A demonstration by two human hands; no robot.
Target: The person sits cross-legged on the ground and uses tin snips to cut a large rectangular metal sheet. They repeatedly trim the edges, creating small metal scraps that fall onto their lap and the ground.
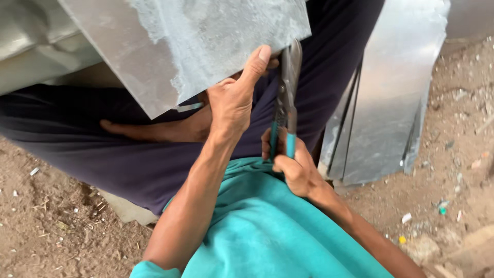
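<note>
Grey metal, teal cloth, brown earth

The flat grey metal sheet (206, 41) carries a pale, chalky mottled patch; the steel snips (286, 103) have teal handle grips; the shirt (267, 231) is plain teal, the trousers (103, 149) dark navy, and the dirt floor (51, 226) brown with pale flecks.

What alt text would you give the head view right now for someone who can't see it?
The right hand grips teal-handled tin snips at the edge of a grey metal sheet, which the left hand steadies. Another metal sheet lies on the dirt ground.
</note>
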